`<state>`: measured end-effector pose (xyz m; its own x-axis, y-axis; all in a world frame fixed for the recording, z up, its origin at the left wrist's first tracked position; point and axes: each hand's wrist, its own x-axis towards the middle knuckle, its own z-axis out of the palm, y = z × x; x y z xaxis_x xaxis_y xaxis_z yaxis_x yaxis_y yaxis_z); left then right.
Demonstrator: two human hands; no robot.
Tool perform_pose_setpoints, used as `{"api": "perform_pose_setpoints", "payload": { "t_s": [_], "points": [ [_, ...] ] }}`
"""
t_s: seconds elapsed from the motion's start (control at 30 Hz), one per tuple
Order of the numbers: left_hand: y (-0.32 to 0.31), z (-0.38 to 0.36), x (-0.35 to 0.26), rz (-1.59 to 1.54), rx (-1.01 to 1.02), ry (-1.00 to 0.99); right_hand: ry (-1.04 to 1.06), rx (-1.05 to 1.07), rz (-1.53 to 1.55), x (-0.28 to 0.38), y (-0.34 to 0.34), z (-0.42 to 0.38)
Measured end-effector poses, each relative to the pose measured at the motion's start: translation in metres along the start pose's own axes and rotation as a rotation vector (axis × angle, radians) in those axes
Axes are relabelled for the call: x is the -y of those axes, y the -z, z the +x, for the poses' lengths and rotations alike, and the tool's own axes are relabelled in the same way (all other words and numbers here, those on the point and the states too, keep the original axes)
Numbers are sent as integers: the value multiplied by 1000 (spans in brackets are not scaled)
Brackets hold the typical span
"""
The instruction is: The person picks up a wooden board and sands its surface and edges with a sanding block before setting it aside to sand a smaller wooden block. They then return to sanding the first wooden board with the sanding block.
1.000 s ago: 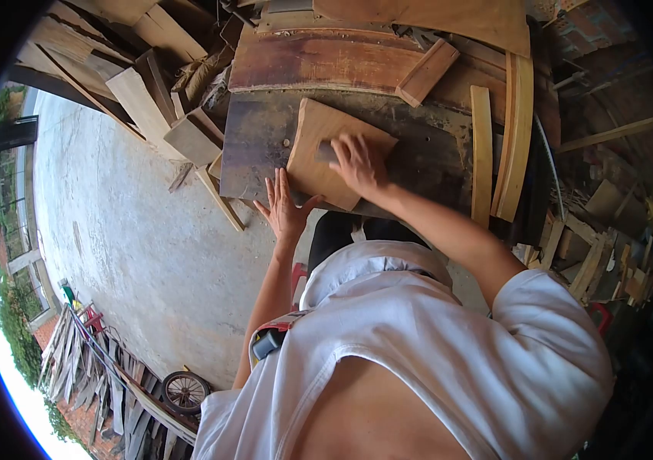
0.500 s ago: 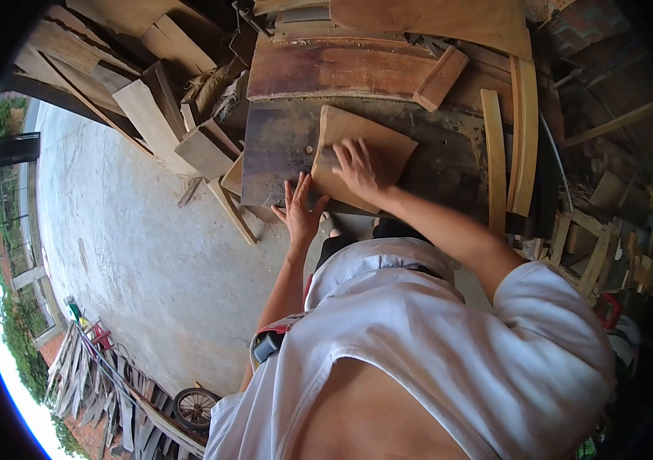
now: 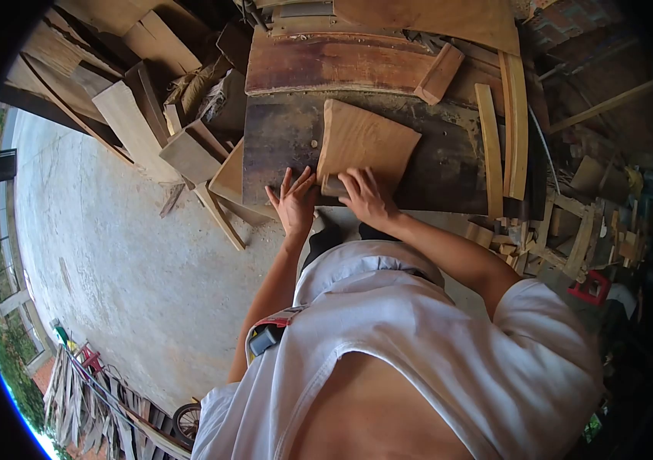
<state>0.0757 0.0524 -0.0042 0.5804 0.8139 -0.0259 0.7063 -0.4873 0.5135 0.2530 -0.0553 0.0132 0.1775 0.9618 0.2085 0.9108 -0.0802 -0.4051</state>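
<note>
A light-brown wooden board (image 3: 372,142) with one curved side lies flat on the dark workbench top (image 3: 277,130). My right hand (image 3: 369,201) is over the board's near edge, fingers bent down around a small dark-grey piece of sandpaper (image 3: 332,185) pressed to the wood. Most of that piece is hidden by the fingers. At the board's near left corner, my left hand (image 3: 294,205) has its fingers spread, fingertips on the bench beside the board.
Behind the board lies a wide reddish plank (image 3: 334,67) with a small wooden block (image 3: 440,73) on it. Long narrow strips (image 3: 489,149) lie along the bench's right side. Scrap boards (image 3: 131,126) are heaped to the left, and a red object (image 3: 591,287) sits at the lower right.
My right hand has moved from the middle of the board toward its near edge, with the sandpaper under its fingers. The left hand stays at the near left corner.
</note>
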Motion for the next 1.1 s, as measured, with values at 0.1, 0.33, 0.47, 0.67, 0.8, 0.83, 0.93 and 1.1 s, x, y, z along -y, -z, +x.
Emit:
{"api": "perform_pose_setpoints", "payload": {
  "t_s": [0.1, 0.33, 0.47, 0.67, 0.8, 0.83, 0.93, 1.1],
  "points": [
    [0, 0, 1, 15, 16, -33, 67, 57, 112, -14, 23, -10],
    [13, 8, -22, 138, 240, -366, -294, -311, -218, -45, 23, 26],
    [7, 10, -24, 121, 255, -359, -32, -18, -15, -4, 24, -55],
    [6, 7, -27, 199, 208, -367, -327, -264, -245, -105, 51, 8],
    [9, 9, -28, 223, 219, -350, -327, -250, -243, -58, 37, -21],
    [8, 10, -29, 220, 211, -341, -289, -175, -199, -36, 29, -43],
    [4, 8, -28, 208, 175, -336, -102, 0, -43, -13, 34, -74],
    [5, 6, -28, 211, 184, -329, -351, -275, -241, -99, 50, 0]
  ]
}}
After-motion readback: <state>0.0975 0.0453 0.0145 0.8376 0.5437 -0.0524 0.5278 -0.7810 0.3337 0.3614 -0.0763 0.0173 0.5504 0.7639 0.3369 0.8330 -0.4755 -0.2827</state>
